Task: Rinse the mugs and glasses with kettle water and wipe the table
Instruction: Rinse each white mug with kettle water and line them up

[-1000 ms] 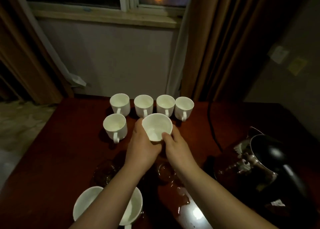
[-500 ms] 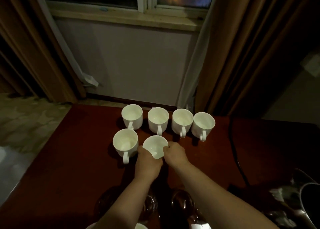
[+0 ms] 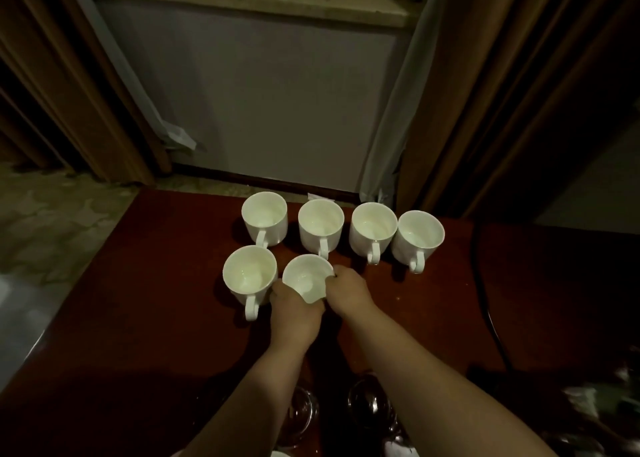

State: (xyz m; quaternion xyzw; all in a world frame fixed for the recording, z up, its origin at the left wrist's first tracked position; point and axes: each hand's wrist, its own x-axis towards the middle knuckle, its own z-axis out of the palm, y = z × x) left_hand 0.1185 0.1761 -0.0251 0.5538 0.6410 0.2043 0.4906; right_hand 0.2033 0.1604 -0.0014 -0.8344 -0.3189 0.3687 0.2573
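Both forearms are bare up to the picture's lower edge; no sleeve shows. The left hand [image 3: 294, 313] and the right hand [image 3: 349, 292] are bare too, with short, rounded fingers.

The white mug [image 3: 306, 278] held between the left hand [image 3: 294, 313] and right hand [image 3: 348, 292] looks like glossy glazed ceramic, as do the mugs beyond it. Under the wrists, the table [image 3: 138, 318] is polished dark reddish wood; nearer the forearms stand clear, shiny glasses [image 3: 369, 403].
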